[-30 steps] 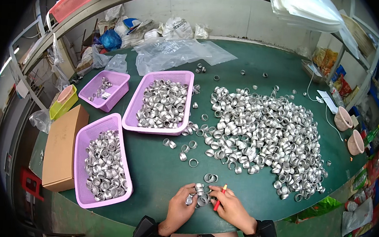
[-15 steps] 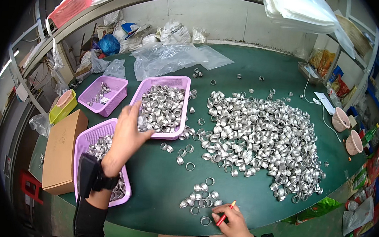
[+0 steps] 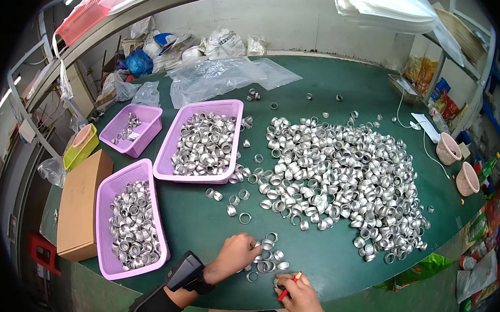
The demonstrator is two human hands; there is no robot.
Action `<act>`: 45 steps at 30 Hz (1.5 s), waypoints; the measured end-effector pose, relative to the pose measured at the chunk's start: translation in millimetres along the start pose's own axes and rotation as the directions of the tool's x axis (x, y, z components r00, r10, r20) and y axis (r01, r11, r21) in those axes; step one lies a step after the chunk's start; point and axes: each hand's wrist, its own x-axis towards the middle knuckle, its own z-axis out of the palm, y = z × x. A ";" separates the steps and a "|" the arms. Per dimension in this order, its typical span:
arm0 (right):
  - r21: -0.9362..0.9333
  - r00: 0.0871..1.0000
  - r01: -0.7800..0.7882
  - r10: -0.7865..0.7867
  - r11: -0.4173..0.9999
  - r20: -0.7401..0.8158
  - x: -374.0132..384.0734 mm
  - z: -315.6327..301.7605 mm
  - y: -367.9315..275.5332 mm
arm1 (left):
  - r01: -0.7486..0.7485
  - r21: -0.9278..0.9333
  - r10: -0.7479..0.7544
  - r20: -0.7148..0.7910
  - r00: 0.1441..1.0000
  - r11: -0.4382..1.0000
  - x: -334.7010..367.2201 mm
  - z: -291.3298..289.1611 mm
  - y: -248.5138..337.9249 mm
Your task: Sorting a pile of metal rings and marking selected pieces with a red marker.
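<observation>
The left hand [image 3: 236,256] is bent over a small group of metal rings [image 3: 265,266], its fingers close together and touching the ring at the group's upper left side; whether it pinches this ring, I cannot tell. The right hand [image 3: 303,301] is just beside the same group, on its lower right, and its fingers are closed around a red pen [image 3: 289,286], which stands tilted. Both hands are at the near edge of the green table [image 3: 200,221].

A little farther are some loose rings, and to the right spreads a large heap of the same silver-coloured rings [image 3: 341,170]. On the left, the near lilac basket [image 3: 131,175] and the middle lilac basket [image 3: 210,108] contain many rings, while the small lilac basket [image 3: 149,130] has only a few. Beside the near basket is a brown cardboard box [image 3: 80,217]. Behind the baskets lies a clear plastic sheet [image 3: 223,77].
</observation>
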 end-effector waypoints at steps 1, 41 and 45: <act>-0.001 1.000 -0.004 0.004 1.000 -0.001 0.7 -0.8 0.6 | -0.024 -0.061 0.021 -0.041 0.999 0.998 -2.4 1.0 -2.3; 0.899 0.984 -0.065 0.175 0.433 -0.013 -37.0 40.5 -49.7 | -0.188 -0.953 -0.022 -0.198 0.980 0.238 -147.9 40.0 -20.5; 0.962 0.962 -0.132 0.263 0.238 0.067 -34.8 39.6 -49.5 | 0.088 -0.969 0.058 0.076 0.995 -0.229 -146.2 39.1 -18.8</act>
